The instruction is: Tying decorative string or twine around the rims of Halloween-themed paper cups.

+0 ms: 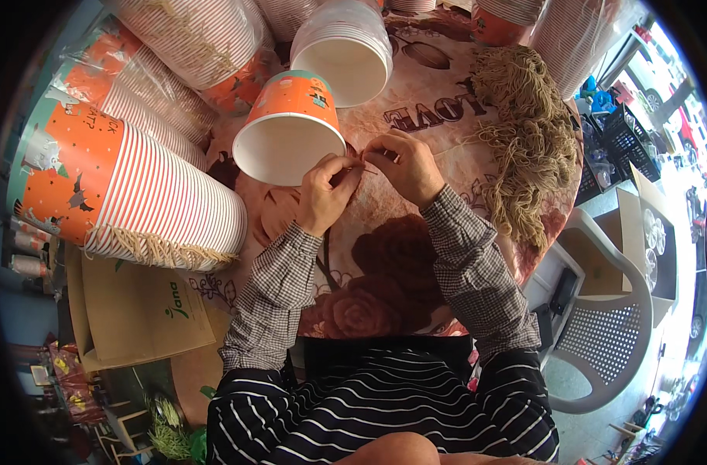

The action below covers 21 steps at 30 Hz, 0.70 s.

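My left hand [328, 195] and my right hand [409, 164] meet over the table, fingertips pinched close together. A thin cord [371, 171] shows as a short strand between them; most of it is hidden by the fingers. Just beside my left hand, an orange paper bucket [295, 101] with a green rim band and white inside lies tipped on its side, mouth toward me. To the right of my right hand spreads a loose heap of tan cords [521, 132].
A long nested stack of paper buckets [171, 194], with cord loops along it, lies at the left. Plastic-wrapped bucket stacks [342, 66] crowd the far side. A cardboard box [148, 318] stands lower left, a plastic chair [609, 341] at right. The table has a flowered cloth [361, 310].
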Each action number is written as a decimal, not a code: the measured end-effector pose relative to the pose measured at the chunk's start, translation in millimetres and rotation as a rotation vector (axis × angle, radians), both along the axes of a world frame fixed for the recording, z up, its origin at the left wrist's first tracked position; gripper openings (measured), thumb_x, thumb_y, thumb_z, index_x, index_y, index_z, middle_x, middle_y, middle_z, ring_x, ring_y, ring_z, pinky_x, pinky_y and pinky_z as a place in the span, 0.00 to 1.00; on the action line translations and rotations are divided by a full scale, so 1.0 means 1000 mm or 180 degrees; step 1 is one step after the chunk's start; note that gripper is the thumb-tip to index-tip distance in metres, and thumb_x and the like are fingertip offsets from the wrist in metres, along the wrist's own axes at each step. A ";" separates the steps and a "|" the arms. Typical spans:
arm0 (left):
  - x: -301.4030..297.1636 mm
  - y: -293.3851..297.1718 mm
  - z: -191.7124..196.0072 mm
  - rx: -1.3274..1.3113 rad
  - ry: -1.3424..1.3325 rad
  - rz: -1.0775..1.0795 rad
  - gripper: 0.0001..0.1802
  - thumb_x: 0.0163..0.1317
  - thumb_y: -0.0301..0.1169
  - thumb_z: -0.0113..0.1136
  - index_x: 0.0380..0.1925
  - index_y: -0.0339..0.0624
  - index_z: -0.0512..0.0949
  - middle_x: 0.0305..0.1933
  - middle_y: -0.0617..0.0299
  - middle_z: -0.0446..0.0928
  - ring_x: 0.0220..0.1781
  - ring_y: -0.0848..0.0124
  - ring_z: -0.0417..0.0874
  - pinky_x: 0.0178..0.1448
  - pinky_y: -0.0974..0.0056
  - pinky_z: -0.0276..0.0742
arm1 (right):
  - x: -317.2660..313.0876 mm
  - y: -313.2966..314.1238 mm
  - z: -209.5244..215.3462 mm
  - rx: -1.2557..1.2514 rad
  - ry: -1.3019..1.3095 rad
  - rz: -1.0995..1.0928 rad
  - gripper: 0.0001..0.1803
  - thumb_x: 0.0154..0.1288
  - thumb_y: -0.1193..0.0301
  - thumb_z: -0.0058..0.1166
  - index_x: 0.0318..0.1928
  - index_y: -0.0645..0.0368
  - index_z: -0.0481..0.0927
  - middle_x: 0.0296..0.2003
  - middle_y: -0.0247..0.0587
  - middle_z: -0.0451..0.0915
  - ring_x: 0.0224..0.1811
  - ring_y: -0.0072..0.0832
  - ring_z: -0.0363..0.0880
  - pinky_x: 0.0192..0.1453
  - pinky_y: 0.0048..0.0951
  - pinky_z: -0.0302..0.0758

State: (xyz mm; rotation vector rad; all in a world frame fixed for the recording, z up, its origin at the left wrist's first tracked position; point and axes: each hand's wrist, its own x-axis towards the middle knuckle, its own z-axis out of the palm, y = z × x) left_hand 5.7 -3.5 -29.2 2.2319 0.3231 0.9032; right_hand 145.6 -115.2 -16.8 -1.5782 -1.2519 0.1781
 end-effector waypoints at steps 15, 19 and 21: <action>-0.003 0.003 -0.001 -0.1973 -0.0415 -0.0182 0.07 0.63 0.26 0.58 0.35 0.31 0.78 0.27 0.72 0.74 0.27 0.86 0.67 0.32 0.78 0.64 | 0.003 -0.006 0.008 -0.0240 0.0532 0.0291 0.10 0.56 0.67 0.63 0.34 0.61 0.83 0.27 0.33 0.78 0.25 0.18 0.72 0.32 0.22 0.72; -0.001 -0.001 0.004 -0.2035 -0.0671 -0.0207 0.07 0.64 0.27 0.58 0.36 0.31 0.78 0.29 0.71 0.74 0.29 0.85 0.68 0.33 0.78 0.65 | 0.004 -0.001 -0.004 -0.0356 0.1076 0.0386 0.10 0.56 0.68 0.63 0.35 0.61 0.83 0.25 0.32 0.79 0.25 0.16 0.71 0.32 0.21 0.71; -0.001 -0.002 0.005 -0.2158 -0.0718 -0.0230 0.07 0.64 0.27 0.58 0.36 0.32 0.78 0.29 0.71 0.73 0.29 0.85 0.68 0.33 0.78 0.65 | 0.004 -0.001 -0.004 -0.0386 0.1091 0.0358 0.10 0.56 0.69 0.62 0.35 0.62 0.83 0.25 0.31 0.79 0.26 0.16 0.71 0.32 0.21 0.71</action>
